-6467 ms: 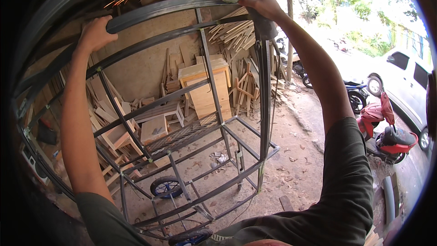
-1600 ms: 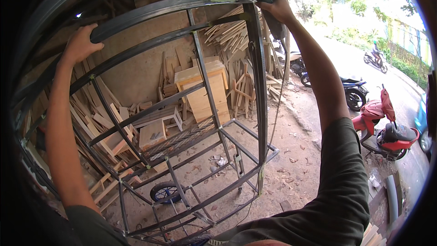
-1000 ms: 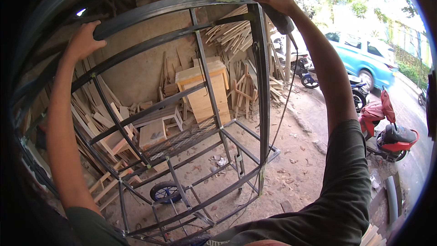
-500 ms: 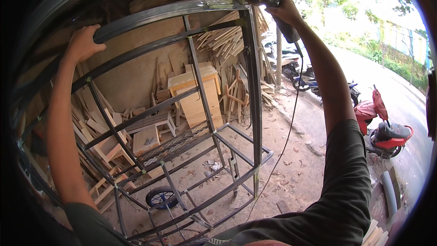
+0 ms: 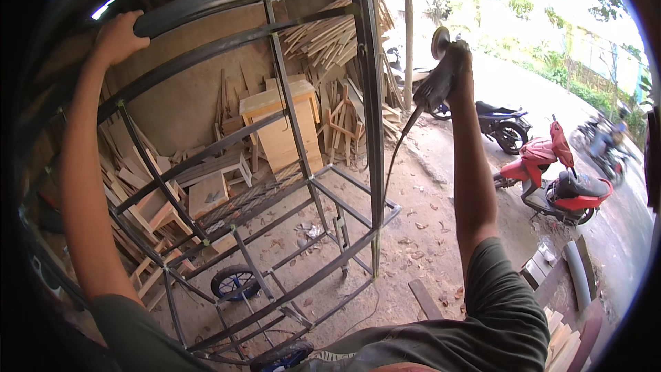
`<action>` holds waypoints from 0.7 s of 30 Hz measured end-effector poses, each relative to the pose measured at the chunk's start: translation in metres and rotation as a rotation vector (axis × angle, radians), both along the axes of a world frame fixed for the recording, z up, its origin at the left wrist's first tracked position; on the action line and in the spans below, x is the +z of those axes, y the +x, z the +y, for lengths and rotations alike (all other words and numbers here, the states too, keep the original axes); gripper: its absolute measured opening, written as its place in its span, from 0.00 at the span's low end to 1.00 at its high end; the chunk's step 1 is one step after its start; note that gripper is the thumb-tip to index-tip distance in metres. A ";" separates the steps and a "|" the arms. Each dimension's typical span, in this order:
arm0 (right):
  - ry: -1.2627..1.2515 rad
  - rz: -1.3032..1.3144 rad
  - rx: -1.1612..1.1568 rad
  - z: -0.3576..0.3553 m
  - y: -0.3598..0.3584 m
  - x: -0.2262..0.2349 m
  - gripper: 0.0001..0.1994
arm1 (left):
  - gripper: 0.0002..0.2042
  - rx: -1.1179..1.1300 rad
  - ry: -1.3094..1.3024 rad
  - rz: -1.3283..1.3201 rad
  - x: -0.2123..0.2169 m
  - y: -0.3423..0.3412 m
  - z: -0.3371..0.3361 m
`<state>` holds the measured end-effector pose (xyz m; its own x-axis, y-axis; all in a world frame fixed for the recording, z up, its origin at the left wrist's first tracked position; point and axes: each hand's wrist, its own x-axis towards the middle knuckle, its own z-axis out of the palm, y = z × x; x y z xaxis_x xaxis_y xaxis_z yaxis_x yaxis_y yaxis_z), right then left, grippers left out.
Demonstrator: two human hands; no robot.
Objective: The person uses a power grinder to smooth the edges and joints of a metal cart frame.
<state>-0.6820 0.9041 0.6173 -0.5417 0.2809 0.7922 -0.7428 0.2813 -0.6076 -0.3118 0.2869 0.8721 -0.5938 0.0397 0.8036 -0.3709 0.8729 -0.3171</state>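
Observation:
A tall welded frame (image 5: pixel 375 131) of dark square steel tube rises in front of me. My left hand (image 5: pixel 120 40) is closed round the left part of its top rail, with the thumb pressed to the rail's side. Off to the right of the frame's corner post, my raised right hand (image 5: pixel 464 72) grips an angle grinder (image 5: pixel 439 84). The grinder's round disc (image 5: pixel 439 43) points up, apart from the frame. From the tool's lower end a black cable (image 5: pixel 392 162) hangs down behind the post. My fingers on the grinder are partly hidden by its body.
Beyond the frame stand a wooden cabinet (image 5: pixel 286 124) and stacked wood strips (image 5: pixel 323 38). A small spoked wheel (image 5: pixel 235 282) is low by the frame. To the right are a red scooter (image 5: pixel 544 172), a parked blue motorcycle (image 5: pixel 501 122) and a passing rider (image 5: pixel 604 145).
My right hand has swung the grinder from the frame's top corner down and right, turning it disc-up. My left hand keeps its hold on the rail. A motorcycle rider has appeared on the road.

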 end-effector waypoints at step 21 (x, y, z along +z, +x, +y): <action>-0.939 -0.462 0.698 -0.048 0.322 -0.283 0.29 | 0.40 0.034 0.073 -0.083 0.000 0.002 -0.010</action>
